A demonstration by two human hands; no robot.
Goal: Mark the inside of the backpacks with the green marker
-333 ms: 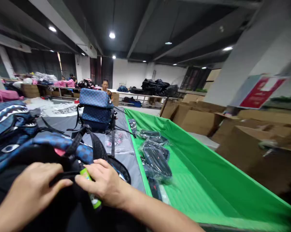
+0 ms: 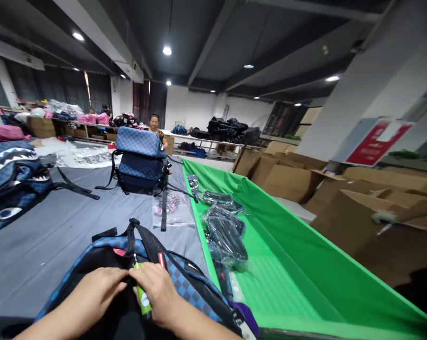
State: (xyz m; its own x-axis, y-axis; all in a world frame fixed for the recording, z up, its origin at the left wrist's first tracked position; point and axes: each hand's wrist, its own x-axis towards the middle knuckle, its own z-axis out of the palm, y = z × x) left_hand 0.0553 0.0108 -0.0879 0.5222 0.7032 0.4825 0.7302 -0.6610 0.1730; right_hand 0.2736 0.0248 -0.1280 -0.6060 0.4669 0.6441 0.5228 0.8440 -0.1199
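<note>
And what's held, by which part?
Right hand: green tool, by its body. Left hand: on the bag at its black fabric; whether gripping, can't tell.

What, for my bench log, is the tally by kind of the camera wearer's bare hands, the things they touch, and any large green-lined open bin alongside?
Bare hands: 2 (left hand, right hand)
Slim lime-green tool: 1
Blue-and-black checked fabric backpack: 1
Large green-lined open bin: 1
Total: 5

Round ceiling lamps [image 2: 167,50] glare white against a dim grey ceiling [image 2: 195,23]; sheen streaks the plastic-wrapped packages [image 2: 228,238]; wide-angle distortion slants the pillar [image 2: 362,89]; the lower right edge sinks into shadow.
</note>
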